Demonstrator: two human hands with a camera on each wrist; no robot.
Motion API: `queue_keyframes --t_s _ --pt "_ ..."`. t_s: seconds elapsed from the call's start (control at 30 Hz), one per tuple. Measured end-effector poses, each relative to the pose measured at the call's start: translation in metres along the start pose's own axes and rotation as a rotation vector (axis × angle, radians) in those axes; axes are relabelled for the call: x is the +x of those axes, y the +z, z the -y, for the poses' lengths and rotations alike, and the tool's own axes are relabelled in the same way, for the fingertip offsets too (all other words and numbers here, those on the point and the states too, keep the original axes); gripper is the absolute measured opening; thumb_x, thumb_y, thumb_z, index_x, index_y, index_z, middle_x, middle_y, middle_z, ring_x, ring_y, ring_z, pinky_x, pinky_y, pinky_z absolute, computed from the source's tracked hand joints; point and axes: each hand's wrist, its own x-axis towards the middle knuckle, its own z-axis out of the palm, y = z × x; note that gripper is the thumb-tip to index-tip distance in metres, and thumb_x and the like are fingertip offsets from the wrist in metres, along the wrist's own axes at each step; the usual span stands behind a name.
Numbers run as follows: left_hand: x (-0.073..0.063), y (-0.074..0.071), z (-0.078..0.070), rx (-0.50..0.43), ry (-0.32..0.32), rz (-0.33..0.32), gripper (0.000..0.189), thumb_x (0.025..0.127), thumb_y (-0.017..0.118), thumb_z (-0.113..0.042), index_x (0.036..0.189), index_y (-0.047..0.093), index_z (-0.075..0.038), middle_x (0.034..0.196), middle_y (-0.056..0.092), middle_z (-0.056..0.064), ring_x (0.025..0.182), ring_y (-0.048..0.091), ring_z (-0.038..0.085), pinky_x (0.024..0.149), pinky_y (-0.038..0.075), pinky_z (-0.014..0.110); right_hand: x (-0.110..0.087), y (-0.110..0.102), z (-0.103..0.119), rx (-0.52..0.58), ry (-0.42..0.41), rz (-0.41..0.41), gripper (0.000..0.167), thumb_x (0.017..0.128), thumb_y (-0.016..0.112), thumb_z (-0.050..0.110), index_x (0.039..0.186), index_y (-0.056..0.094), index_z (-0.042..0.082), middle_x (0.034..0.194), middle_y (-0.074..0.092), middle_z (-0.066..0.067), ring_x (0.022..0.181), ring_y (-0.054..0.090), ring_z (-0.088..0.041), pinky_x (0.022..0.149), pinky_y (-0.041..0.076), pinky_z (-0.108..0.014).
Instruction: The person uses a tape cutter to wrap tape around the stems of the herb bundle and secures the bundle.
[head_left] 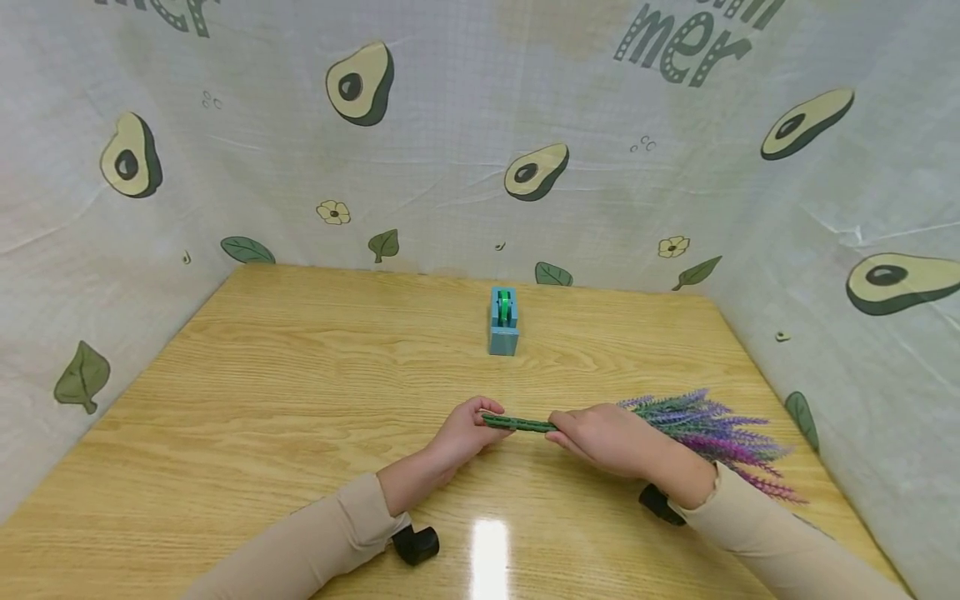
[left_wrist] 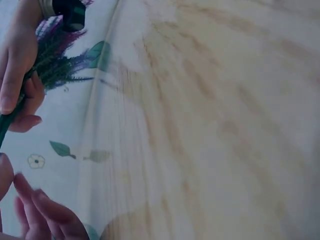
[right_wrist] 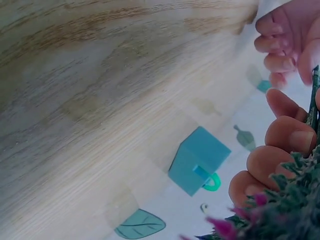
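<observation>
— One avocado-print cloth (head_left: 262, 158) takes up the whole backdrop. What stands in front of it?

— A wood-grain tabletop (head_left: 300, 358), with a strip of glare near its front edge.

— And over the tabletop?

— A bunch of lavender sprigs (head_left: 697, 425), purple and magenta. Its flower heads fan out on the person's right, and its green stems (head_left: 521, 424) run leftward between the two hands, in front of the person.

— How are the fingers?

— The right hand (head_left: 611, 437) grasps the stems just below the blooms, thumb on one side and curled fingers on the other. The stems' bare ends stick out past its fingertips.

— And the other one?

— The left hand (head_left: 459, 433) is at those bare ends. Its fingers are loosely bent and relaxed, with a gap between thumb and fingers in the right wrist view. Whether its skin presses on the stem tips, I cannot tell.

— Any container?

— A blue tape dispenser (head_left: 503, 342), upright near the middle of the tabletop's far side, well apart from both hands.

— What does it hold?

— A green tape roll (head_left: 504, 308), seated in its slot.
</observation>
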Motion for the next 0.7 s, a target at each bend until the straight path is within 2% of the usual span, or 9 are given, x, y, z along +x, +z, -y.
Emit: queue_keyframes --t_s 0.07,0.2,0.33,0.47,0.53,0.6,0.7 --pt "0.001 -0.002 0.001 -0.057 -0.023 0.018 0.016 0.086 0.065 -0.001 0.101 0.058 0.002 0.078 0.063 0.002 0.061 0.049 0.009 0.056 0.041 0.021 0.001 0.000 0.000 0.001 0.003 0.004 0.025 0.101 0.043 0.030 0.079 0.045 0.017 0.060 0.032 0.014 0.047 0.029 -0.001 0.044 0.028 -0.018" --pt "0.003 -0.006 0.001 -0.233 -0.071 0.124 0.019 0.093 0.051 0.004 0.111 0.055 0.008 0.088 0.065 0.008 0.074 0.060 0.009 0.064 0.048 0.019 0.001 -0.001 0.001 -0.003 -0.003 0.003 0.026 0.101 0.043 0.030 0.079 0.045 0.016 0.060 0.033 0.014 0.047 0.030 -0.002 0.044 0.028 -0.019" --pt "0.002 -0.013 0.001 -0.382 -0.114 0.214 0.029 0.096 0.043 0.006 0.125 0.047 0.010 0.092 0.063 0.010 0.081 0.062 0.010 0.071 0.050 0.019 0.002 0.000 0.000 -0.007 -0.010 -0.004 0.026 0.101 0.042 0.030 0.079 0.045 0.016 0.060 0.033 0.014 0.046 0.030 -0.001 0.044 0.028 -0.018" --pt "0.001 -0.020 0.000 -0.477 -0.114 0.262 0.037 0.098 0.038 0.001 0.133 0.040 0.010 0.095 0.065 0.011 0.087 0.064 0.015 0.078 0.051 0.024 0.001 0.001 0.000 -0.016 -0.009 -0.002 0.026 0.101 0.042 0.030 0.079 0.045 0.016 0.059 0.033 0.014 0.046 0.030 -0.001 0.044 0.028 -0.018" --pt "0.001 -0.023 -0.001 -0.492 -0.107 0.272 0.039 0.098 0.039 -0.004 0.134 0.038 0.011 0.096 0.066 0.011 0.089 0.065 0.018 0.080 0.052 0.028 0.001 0.002 -0.001 -0.017 -0.006 0.004 0.026 0.101 0.042 0.030 0.079 0.045 0.016 0.059 0.034 0.014 0.046 0.031 -0.001 0.044 0.028 -0.019" --pt "0.001 -0.024 -0.004 -0.469 -0.097 0.265 0.042 0.097 0.044 -0.008 0.134 0.038 0.011 0.096 0.067 0.010 0.088 0.066 0.020 0.081 0.052 0.030 0.001 0.003 -0.001 -0.024 -0.007 0.007 0.026 0.101 0.044 0.029 0.079 0.045 0.016 0.059 0.034 0.015 0.046 0.031 -0.001 0.044 0.028 -0.019" --pt "0.002 -0.022 -0.008 -0.340 -0.067 0.227 0.047 0.092 0.059 -0.012 0.131 0.042 0.009 0.092 0.068 0.009 0.084 0.067 0.021 0.078 0.053 0.033 0.000 0.004 -0.001 -0.031 -0.006 0.009 0.025 0.100 0.046 0.028 0.078 0.045 0.017 0.058 0.034 0.015 0.045 0.031 -0.001 0.044 0.028 -0.019"
